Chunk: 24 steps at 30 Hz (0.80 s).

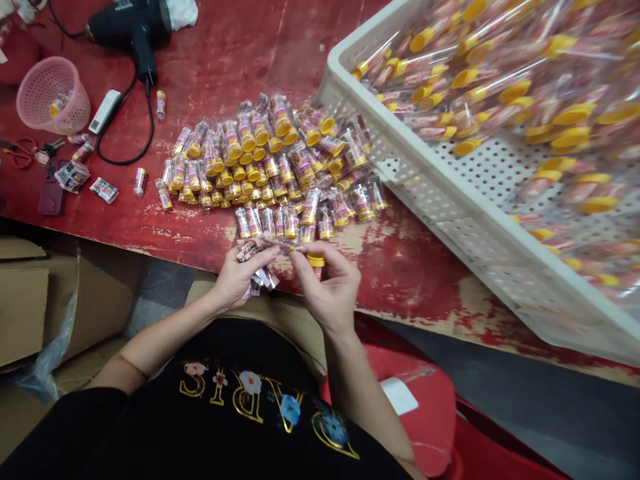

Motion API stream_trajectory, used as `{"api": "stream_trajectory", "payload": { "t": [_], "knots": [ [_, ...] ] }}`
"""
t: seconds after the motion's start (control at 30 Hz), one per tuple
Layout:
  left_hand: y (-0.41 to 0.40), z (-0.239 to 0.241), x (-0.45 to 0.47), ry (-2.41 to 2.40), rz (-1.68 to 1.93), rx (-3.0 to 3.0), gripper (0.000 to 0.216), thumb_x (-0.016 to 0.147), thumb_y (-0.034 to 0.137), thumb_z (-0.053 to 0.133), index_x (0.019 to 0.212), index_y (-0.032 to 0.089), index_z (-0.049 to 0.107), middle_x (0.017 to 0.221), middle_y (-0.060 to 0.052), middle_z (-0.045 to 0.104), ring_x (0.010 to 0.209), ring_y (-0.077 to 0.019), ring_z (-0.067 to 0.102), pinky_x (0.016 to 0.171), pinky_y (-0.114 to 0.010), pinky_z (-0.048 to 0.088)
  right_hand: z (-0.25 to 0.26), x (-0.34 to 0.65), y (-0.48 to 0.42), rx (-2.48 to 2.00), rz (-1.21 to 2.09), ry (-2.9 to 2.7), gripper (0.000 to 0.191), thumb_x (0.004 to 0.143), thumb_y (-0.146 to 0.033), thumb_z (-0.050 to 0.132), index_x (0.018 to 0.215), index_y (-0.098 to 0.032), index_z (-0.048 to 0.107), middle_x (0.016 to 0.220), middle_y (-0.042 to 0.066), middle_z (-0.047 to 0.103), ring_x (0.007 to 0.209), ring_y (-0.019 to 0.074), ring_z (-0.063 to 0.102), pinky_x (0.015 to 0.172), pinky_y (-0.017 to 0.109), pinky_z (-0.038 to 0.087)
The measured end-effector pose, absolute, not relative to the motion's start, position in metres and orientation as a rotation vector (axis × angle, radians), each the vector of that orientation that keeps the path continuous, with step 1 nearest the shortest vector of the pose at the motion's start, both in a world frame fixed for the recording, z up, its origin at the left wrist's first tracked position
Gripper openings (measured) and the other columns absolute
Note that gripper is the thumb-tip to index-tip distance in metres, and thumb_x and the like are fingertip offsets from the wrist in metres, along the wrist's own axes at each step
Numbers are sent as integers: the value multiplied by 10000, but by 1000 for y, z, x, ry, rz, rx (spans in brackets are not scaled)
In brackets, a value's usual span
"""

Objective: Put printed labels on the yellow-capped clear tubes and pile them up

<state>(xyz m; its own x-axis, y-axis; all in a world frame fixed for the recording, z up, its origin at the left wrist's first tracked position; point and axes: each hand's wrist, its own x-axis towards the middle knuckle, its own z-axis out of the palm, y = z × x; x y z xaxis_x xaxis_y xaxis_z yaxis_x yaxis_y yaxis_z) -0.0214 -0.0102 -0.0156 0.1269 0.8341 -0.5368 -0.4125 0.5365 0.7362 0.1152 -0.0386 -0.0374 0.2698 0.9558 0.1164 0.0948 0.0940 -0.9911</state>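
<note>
My left hand is closed round a bunch of printed plastic sleeve labels at the near edge of the red table. My right hand pinches a small clear tube with a yellow cap, its fingertips meeting the left hand's. Just beyond both hands lies a heap of several labelled tubes with yellow caps, with a short row of them nearest my fingers.
A white perforated crate full of yellow-capped tubes fills the right side. A black heat gun with its cord, a pink basket, scissors, loose labels and stray tubes lie at the left. Cardboard boxes stand below the table's edge.
</note>
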Motion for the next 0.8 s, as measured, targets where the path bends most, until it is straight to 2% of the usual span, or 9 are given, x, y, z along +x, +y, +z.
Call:
{"api": "stream_trajectory", "payload": {
  "t": [0.07,0.17,0.23,0.37,0.43,0.53,0.63,0.73,0.8],
  "knots": [
    [-11,-15,-22,1071,964,423,458,605,458,891,842,140,662,605,60,558,448,-52,465,445,-210,449,-41,113,-35,-1300,579,-1237,53,840,-212,703,885,-229,722,776,5,650,712,132,599,650,273,494],
    [-10,-13,-24,1071,1005,379,477,637,502,862,895,147,674,606,62,559,436,-57,464,424,-213,447,-51,118,-35,-1202,220,-1429,233,776,-117,734,921,-299,754,745,-10,632,655,118,558,597,259,446],
    [-9,-12,-25,1113,1033,385,439,619,452,882,858,154,666,594,60,566,454,-65,487,443,-210,456,-57,122,-37,-1151,160,-1503,277,753,-91,744,903,-323,767,734,-14,640,633,112,549,576,252,432],
    [-5,-11,-26,1156,1066,458,382,625,384,878,856,165,666,584,52,591,485,-69,512,476,-198,437,-59,118,-43,-1181,391,-1480,228,756,-195,788,963,-285,758,749,1,655,638,130,564,567,271,456],
    [-4,-12,-28,1142,1066,499,372,651,390,859,884,168,673,589,48,604,492,-72,518,494,-203,445,-55,111,-45,-1186,571,-1352,181,804,-266,758,983,-246,737,758,8,641,665,139,576,585,283,463],
    [-6,-14,-30,1113,1047,536,375,681,416,836,914,172,673,608,45,612,491,-80,523,508,-221,470,-47,100,-45,-1216,713,-1112,77,889,-263,661,866,-211,713,719,-4,590,676,126,554,609,273,440],
    [-9,-15,-29,1162,1090,556,387,670,458,843,836,170,645,609,49,586,489,-72,498,481,-210,453,-43,97,-43,-1211,864,-965,178,919,-290,622,771,-200,662,681,-22,537,608,99,494,569,248,403],
    [-11,-16,-28,1216,1128,536,438,641,497,862,753,166,598,603,53,556,496,-60,479,477,-192,433,-44,103,-38,-1179,1002,-1033,154,860,-337,704,795,-202,669,708,-20,558,607,95,490,569,248,412],
    [-11,-17,-31,1200,1122,533,470,650,558,839,773,165,613,602,57,543,483,-55,467,479,-192,424,-44,108,-33,-1212,1038,-1072,177,788,-347,778,804,-197,685,725,-13,587,628,99,503,569,245,414]
  ]
}}
